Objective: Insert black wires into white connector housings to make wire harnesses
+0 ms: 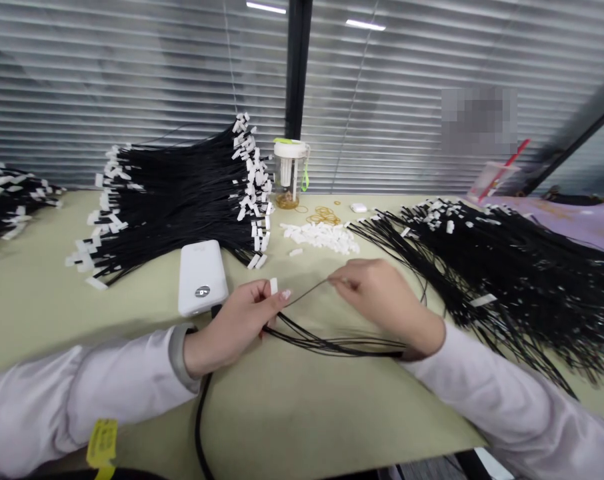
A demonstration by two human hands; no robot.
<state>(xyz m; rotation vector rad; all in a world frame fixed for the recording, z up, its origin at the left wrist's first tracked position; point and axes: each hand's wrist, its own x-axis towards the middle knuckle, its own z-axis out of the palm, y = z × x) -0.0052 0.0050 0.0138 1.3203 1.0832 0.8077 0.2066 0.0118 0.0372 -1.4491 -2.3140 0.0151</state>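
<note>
Near the middle of the table, my left hand (245, 320) is closed around one end of a small bundle of thin black cables (322, 341). A white plastic connector (274, 286) sticks up by its thumb and fingers. From there a single thin dark wire runs up to the right, its other end pinched in the fingertips of my right hand (375, 290). The far end of the bundle passes under my right wrist and is hidden. Just beyond the hands lies a heap of small white connectors (322, 237), one apart from it.
A white power bank (202, 277) lies left of my left hand. Behind it is a large stack of black cables (182, 193) with white ends. More cables (522, 267) cover the right side. A lidded cup (288, 177) and rubber bands (323, 215) stand at the back.
</note>
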